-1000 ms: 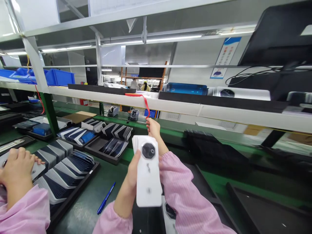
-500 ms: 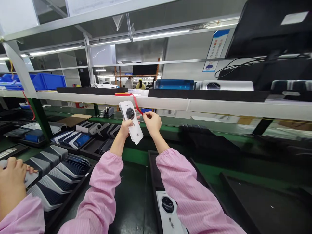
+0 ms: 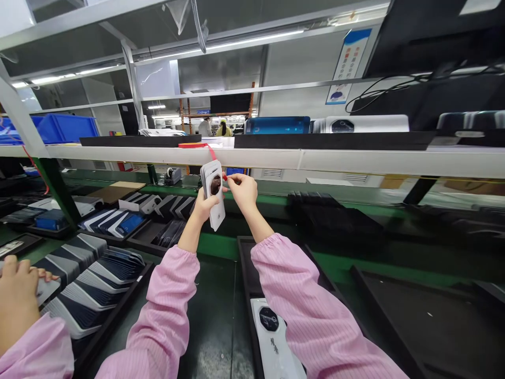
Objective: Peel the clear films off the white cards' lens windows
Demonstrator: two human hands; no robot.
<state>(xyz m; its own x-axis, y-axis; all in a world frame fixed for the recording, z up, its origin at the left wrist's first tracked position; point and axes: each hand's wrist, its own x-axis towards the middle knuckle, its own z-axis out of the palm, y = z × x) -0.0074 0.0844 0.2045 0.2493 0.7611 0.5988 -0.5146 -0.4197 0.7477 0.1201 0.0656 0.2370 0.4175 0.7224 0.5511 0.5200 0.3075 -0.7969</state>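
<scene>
My left hand (image 3: 203, 204) is raised in front of the shelf rail and grips a small stack of white phone back covers (image 3: 213, 193) with a dark round camera ring facing me. My right hand (image 3: 241, 190) is closed in a pinch on the end of a red tape strip (image 3: 211, 152) that hangs from a roll on the white shelf rail (image 3: 315, 159). The pinched tape end touches the cover's upper edge. Another white back cover (image 3: 274, 345) lies in the black tray (image 3: 246, 273) below my arms.
A co-worker's hand (image 3: 18, 295) in a pink sleeve rests at the lower left on trays of stacked covers (image 3: 94, 284). More black trays (image 3: 426, 316) lie right. Tape dispensers (image 3: 172, 175) stand on the green bench at the back. Blue bins (image 3: 67, 128) sit on the shelf.
My left hand lifted the covers from near my chest up to the shelf rail. My right hand pulled the red tape down and brought its end to the cover.
</scene>
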